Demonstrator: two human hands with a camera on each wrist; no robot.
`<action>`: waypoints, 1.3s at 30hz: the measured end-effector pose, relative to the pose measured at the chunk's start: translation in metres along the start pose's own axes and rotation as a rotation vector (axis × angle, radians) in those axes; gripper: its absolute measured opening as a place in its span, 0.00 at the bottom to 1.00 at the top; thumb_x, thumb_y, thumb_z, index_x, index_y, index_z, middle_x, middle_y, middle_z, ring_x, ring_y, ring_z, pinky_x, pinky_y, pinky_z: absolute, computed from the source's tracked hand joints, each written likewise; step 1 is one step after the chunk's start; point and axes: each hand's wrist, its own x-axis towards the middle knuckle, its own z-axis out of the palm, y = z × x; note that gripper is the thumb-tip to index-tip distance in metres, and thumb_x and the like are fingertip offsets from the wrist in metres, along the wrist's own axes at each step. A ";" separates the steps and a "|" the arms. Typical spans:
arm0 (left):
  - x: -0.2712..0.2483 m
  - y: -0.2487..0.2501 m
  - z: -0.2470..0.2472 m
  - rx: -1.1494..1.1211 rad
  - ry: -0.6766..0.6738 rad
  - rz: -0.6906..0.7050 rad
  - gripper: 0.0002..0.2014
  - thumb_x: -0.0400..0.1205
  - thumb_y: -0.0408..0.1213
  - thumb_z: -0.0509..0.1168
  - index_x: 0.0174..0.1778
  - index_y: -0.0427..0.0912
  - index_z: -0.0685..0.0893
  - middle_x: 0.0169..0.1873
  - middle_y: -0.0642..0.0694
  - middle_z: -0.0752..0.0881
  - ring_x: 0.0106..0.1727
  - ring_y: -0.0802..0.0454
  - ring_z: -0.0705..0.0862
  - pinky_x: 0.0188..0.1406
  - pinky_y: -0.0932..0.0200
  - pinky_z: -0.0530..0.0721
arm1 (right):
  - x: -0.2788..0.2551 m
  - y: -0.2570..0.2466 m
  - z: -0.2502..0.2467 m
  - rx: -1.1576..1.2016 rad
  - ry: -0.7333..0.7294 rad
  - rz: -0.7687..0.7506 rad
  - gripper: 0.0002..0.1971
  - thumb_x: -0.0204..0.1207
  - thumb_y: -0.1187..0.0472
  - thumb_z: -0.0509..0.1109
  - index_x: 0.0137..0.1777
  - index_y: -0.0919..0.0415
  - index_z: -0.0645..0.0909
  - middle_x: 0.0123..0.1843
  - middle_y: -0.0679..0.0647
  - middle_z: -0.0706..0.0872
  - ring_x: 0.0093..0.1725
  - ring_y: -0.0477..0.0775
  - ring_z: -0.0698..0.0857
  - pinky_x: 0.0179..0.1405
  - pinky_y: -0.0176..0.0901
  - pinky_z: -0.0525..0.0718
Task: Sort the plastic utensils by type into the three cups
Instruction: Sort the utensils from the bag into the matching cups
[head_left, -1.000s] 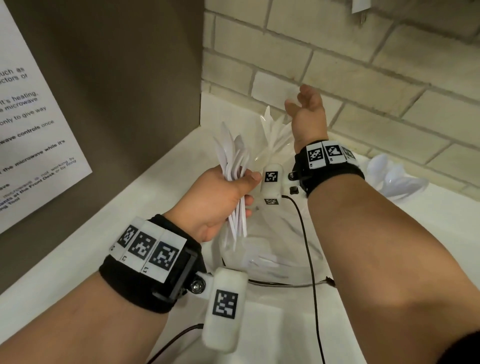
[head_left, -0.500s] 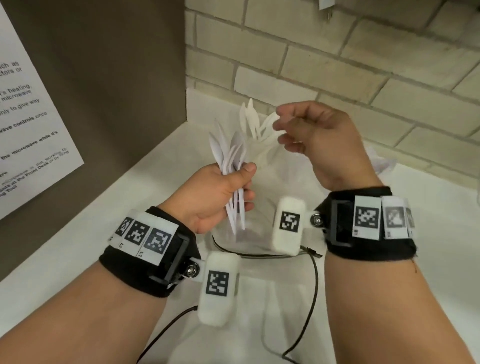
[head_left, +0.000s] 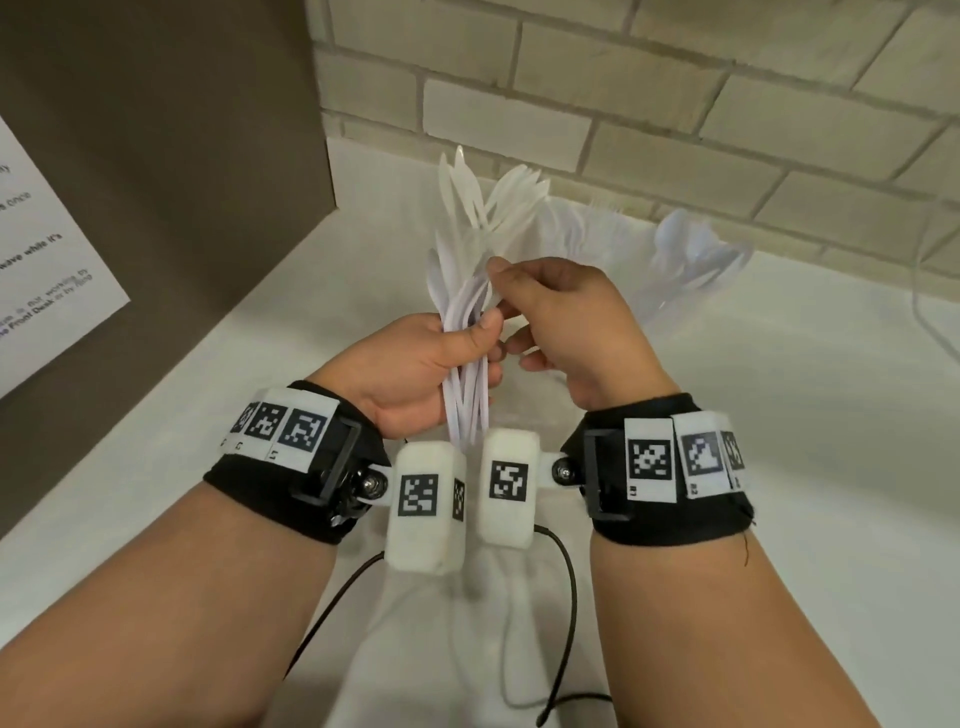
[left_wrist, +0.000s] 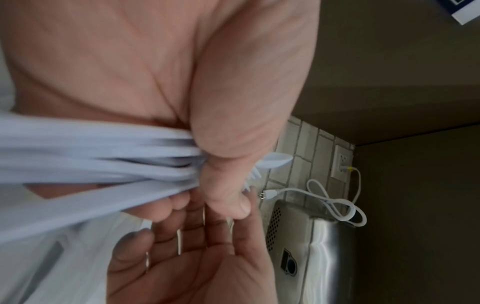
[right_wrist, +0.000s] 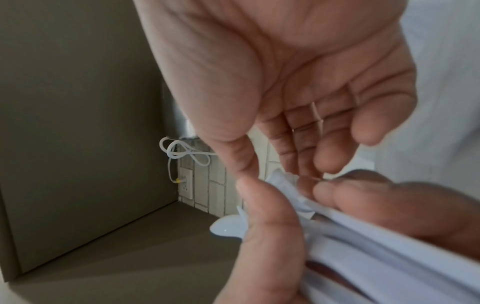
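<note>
The left hand clenches a mixed bundle of white plastic utensils by the handles, thumb pressed across the front, working ends fanned upward. The right hand is at the top of the bundle, thumb and forefinger closing on one piece; the wrist views show the remaining fingers relaxed, and a completed pinch cannot be confirmed. Progress appears partial. Behind the hands, one clear cup already holds upright knives and forks by appearance, and a second cluster of spoons stands to the right, near the brick wall; their cup walls are too transparent and blurred to trace, and a third cup cannot be made out. The bundle in hand remains to be sorted, so several transfers are judged to be left. Clearance is limited at the far side: the cups stand close to the wall, and a brown panel closes the left side. The white counter offers open room to the right and toward the person. Black cables trail from the wrist cameras below the hands and could snag.
</note>
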 end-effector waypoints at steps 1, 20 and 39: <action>-0.001 0.000 -0.001 -0.007 -0.019 -0.009 0.08 0.75 0.44 0.68 0.43 0.43 0.82 0.33 0.47 0.77 0.34 0.54 0.78 0.37 0.60 0.83 | 0.000 0.002 0.000 0.014 0.007 0.010 0.13 0.79 0.47 0.68 0.51 0.57 0.83 0.41 0.51 0.88 0.27 0.46 0.84 0.31 0.43 0.81; -0.007 -0.001 -0.008 0.038 -0.137 -0.030 0.16 0.71 0.43 0.74 0.47 0.40 0.80 0.34 0.46 0.77 0.32 0.55 0.80 0.36 0.55 0.86 | -0.007 0.016 -0.002 0.102 -0.107 -0.215 0.08 0.77 0.65 0.72 0.54 0.57 0.85 0.25 0.41 0.84 0.19 0.39 0.76 0.18 0.32 0.73; -0.007 -0.002 -0.002 0.043 -0.052 -0.007 0.30 0.77 0.62 0.54 0.66 0.45 0.80 0.36 0.51 0.84 0.38 0.54 0.82 0.39 0.54 0.84 | 0.000 0.024 0.006 0.034 0.018 -0.301 0.03 0.76 0.63 0.73 0.46 0.55 0.84 0.35 0.47 0.86 0.31 0.41 0.83 0.26 0.31 0.76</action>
